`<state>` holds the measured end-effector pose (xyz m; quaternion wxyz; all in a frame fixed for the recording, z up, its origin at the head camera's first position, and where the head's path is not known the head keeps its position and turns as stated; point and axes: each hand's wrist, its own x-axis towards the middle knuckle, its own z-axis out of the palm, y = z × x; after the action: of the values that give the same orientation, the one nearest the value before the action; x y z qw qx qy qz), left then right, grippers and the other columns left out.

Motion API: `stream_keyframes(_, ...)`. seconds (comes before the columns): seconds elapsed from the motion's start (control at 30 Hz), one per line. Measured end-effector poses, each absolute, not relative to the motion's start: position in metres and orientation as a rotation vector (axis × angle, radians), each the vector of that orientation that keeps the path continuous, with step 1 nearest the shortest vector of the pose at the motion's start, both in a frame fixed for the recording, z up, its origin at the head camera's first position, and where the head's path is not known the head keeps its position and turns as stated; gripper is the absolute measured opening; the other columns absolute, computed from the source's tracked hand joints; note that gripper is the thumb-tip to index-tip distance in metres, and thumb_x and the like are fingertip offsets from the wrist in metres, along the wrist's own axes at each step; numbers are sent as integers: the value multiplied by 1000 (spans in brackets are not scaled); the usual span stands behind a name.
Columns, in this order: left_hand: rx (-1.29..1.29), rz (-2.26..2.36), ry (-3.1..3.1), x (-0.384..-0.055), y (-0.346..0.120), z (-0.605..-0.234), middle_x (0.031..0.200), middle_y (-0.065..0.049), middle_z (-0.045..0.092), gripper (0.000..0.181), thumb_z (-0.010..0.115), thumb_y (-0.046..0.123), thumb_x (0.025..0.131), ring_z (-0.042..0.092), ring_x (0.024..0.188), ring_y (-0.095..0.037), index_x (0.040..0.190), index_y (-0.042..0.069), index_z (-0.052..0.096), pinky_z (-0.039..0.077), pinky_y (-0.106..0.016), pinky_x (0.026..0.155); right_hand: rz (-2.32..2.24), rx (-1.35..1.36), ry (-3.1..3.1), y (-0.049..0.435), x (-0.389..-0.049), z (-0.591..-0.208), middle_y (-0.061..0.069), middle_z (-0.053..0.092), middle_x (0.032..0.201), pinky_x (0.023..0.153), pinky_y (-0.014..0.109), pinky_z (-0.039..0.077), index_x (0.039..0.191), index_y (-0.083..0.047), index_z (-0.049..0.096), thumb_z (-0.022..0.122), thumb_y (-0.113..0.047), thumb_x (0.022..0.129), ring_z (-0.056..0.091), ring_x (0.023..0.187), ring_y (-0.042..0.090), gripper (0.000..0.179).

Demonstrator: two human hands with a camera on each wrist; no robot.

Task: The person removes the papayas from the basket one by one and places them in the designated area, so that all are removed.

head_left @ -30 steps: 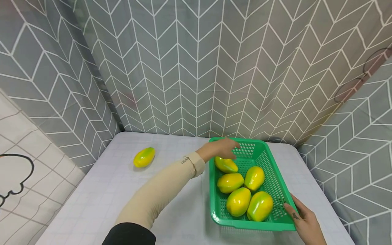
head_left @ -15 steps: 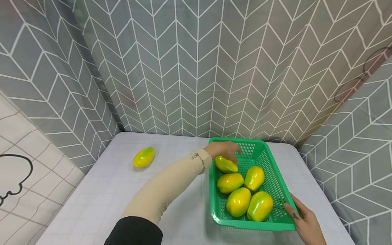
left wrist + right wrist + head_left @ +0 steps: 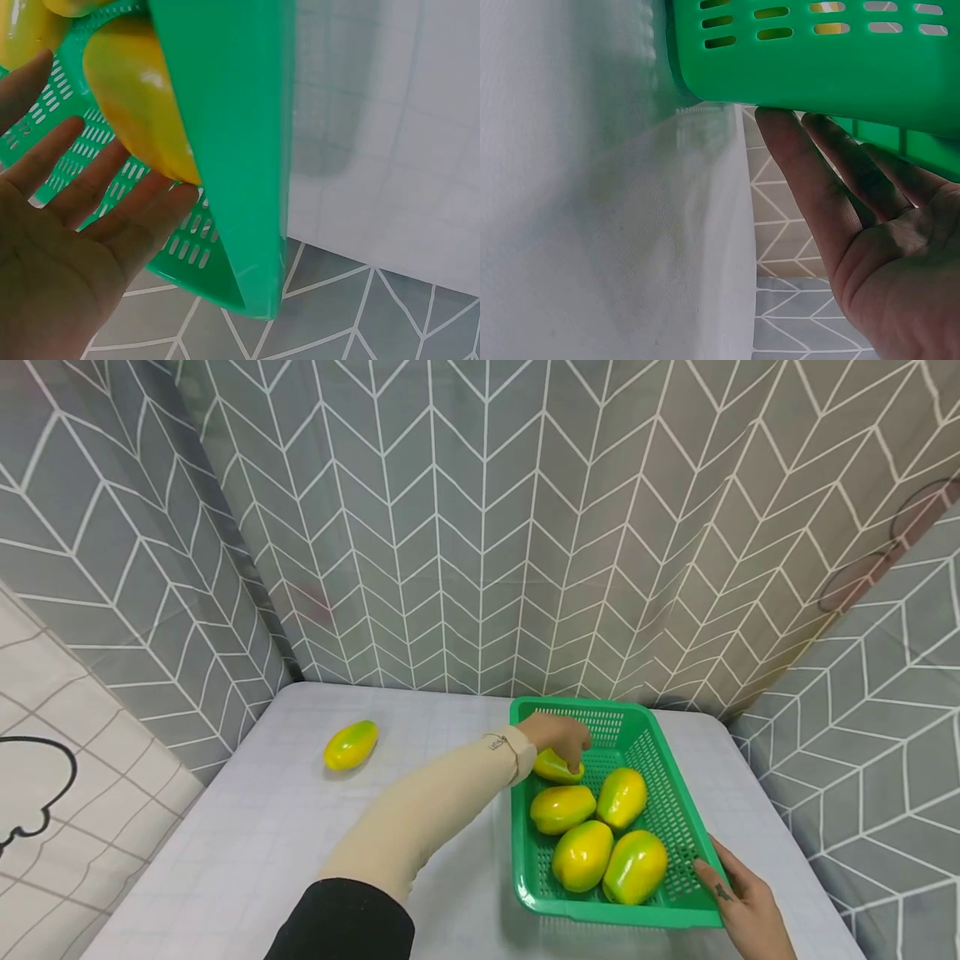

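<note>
A green plastic basket (image 3: 675, 789) holds several glossy yellow-green fruits, shaped like mangoes or papayas. Over its far left part is my left hand (image 3: 557, 737), above the rearmost fruit (image 3: 553, 767) and partly hiding it. The left wrist view shows this hand (image 3: 67, 225) with fingers spread and thumb apart, fingertips at the lower edge of a fruit (image 3: 139, 97); whether they touch it I cannot tell. My right hand (image 3: 744, 897) holds the basket's near right corner, thumb over the rim. Its fingers (image 3: 802, 176) lie against the outer wall in the right wrist view.
One more yellow-green fruit (image 3: 351, 745) lies on the white-covered table (image 3: 247, 827), at the far left. Grey chevron-patterned curtains (image 3: 450, 527) hang behind the table and at both sides.
My left hand has moved right and slightly nearer, lowering over the rearmost fruit in the basket. The right hand, the basket and the fruits have stayed in place.
</note>
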<state>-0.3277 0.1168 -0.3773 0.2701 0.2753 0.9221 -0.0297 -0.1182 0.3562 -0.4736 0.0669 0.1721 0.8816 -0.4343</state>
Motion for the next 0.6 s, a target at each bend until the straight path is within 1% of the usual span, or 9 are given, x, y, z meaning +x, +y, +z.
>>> stream_keyframes(0.17, 692, -93, 2504, -325, 120, -376, 159, 15, 54, 56, 74, 35, 100, 51, 148, -10, 153, 32, 56, 42, -41, 125, -1314, 512, 2653, 357, -118, -473, 32, 50, 156, 75, 20, 57, 167, 0, 24, 48, -57, 109, 68, 86, -5, 84)
stream_keyframes(0.33, 697, -136, 2531, -324, 120, -375, 156, 15, 57, 53, 74, 33, 100, 55, 141, -8, 151, 33, 57, 48, -36, 119, -1326, 521, 2654, 357, -117, -473, 32, 50, 156, 75, 20, 58, 167, -1, 25, 48, -57, 109, 68, 86, -5, 84)
stream_keyframes(0.43, 688, -159, 2547, -326, 121, -377, 152, 14, 61, 49, 74, 30, 100, 59, 134, -8, 147, 31, 60, 51, -33, 115, -1330, 522, 2653, 357, -117, -472, 32, 51, 156, 75, 20, 58, 167, -1, 25, 48, -57, 109, 68, 86, -5, 84)
stream_keyframes(0.6, 708, -204, 2564, -329, 120, -385, 142, 12, 67, 40, 76, 26, 99, 63, 120, -8, 137, 28, 66, 55, -31, 108, -1335, 534, 2644, 355, -117, -472, 32, 52, 155, 75, 22, 58, 167, -2, 25, 50, -57, 108, 68, 86, -4, 84)
